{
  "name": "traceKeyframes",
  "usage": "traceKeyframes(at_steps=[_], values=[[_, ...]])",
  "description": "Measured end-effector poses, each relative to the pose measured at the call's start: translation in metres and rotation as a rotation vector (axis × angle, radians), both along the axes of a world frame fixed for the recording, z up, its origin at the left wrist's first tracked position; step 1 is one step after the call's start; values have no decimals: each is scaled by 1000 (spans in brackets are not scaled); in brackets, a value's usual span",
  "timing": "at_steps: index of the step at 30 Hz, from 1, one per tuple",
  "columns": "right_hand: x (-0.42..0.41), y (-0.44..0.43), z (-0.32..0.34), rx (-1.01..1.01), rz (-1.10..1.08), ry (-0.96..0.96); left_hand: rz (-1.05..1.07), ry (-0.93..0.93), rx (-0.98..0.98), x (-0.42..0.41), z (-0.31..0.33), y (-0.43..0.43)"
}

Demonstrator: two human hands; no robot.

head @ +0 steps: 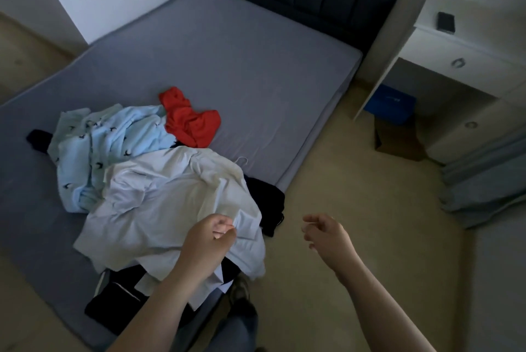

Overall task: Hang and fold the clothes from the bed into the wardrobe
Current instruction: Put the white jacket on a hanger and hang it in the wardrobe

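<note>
My left hand (209,240) pinched the edge of the white shirt (159,209) heaped at the near corner of the bed (256,66). A pale blue garment (108,146) lay further onto the bed, touching a red one (189,121). My right hand (327,235) hovered just off the bed's side, fingers loose, holding nothing.

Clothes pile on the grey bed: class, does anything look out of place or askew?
Yes: the crumpled white shirt and black garment overhang the grey mattress's near edge, and a white hanger hook pokes from under them.
</note>
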State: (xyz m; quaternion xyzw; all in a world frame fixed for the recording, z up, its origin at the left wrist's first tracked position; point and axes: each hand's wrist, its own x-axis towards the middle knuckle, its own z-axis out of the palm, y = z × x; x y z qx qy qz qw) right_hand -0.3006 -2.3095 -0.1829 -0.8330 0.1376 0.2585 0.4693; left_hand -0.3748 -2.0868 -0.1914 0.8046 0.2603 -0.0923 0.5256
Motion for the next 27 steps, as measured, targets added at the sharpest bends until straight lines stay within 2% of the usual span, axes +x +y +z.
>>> traceKeyframes(at_steps=[9, 17, 27], values=[[97, 38, -7, 4, 43, 17, -14, 19, 48, 94, -7, 27], [175, 50, -35, -13, 185, 70, 49, 67, 66, 143, -31, 32], [268, 58, -119, -96, 424, 108, 209, 236, 138, 198, -116, 20]])
